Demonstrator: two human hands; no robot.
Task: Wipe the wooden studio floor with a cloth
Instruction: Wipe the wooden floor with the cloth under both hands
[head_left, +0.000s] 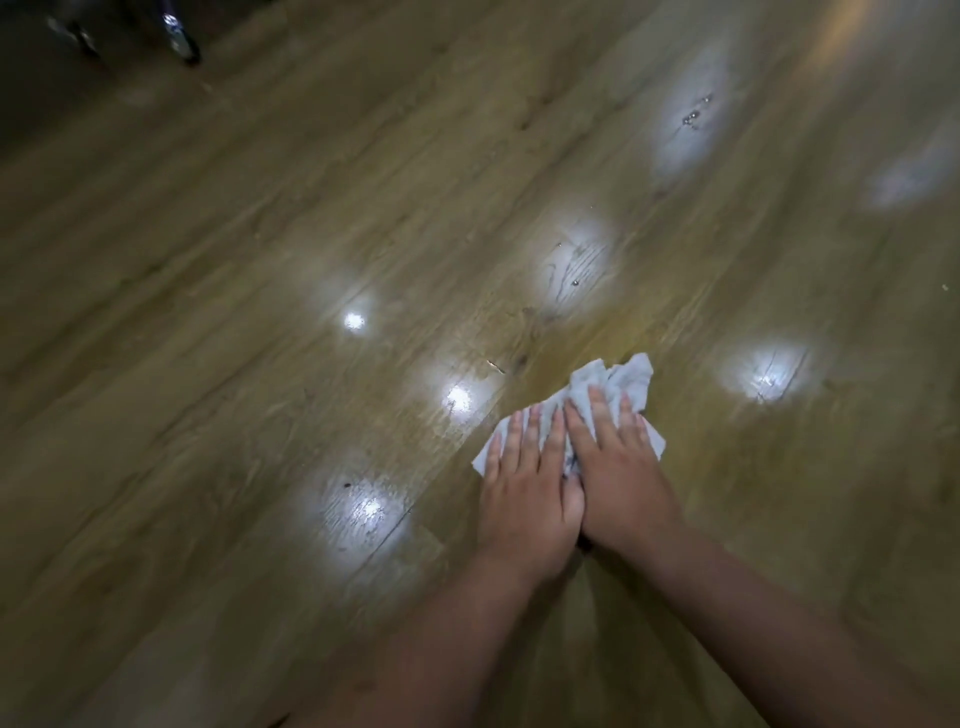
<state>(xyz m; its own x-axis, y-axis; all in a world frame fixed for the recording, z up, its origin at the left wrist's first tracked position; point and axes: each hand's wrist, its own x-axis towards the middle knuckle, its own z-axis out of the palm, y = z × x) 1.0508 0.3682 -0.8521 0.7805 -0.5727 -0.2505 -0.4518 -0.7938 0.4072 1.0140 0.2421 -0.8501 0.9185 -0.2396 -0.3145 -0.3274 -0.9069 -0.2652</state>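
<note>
Both my hands are flat on the cloth (618, 387), pressing it onto the wooden floor (260, 260). Left hand (527, 483) covers the cloth's near-left part, fingers straight and a bit spread, tips toward the far edge. Right hand (615, 467) sits just beside it, touching along the thumb side, fingers straight too, on the cloth's near-right part. Grip on both: wide, palms down, nothing curled round the cloth, just pressing. The thumbs are tucked between the hands, so I can't tell how they lie.

Cloth is pale grey-white and crumpled; the bunched far end sticks out past the fingertips, with one corner poking out left of the left hand and an edge showing right of the right hand. It lies flat on the floor, no part lifted that I can see.

Floor planks run diagonally, and the surface is glossy. Several bright light reflections (458, 399) show: one just left of the cloth, one to its right, others farther off. Small droplets (693, 117) sit in a glare patch well beyond the cloth. Blurry dark shiny furniture legs (179, 39) stand far beyond the cloth, to the left.
</note>
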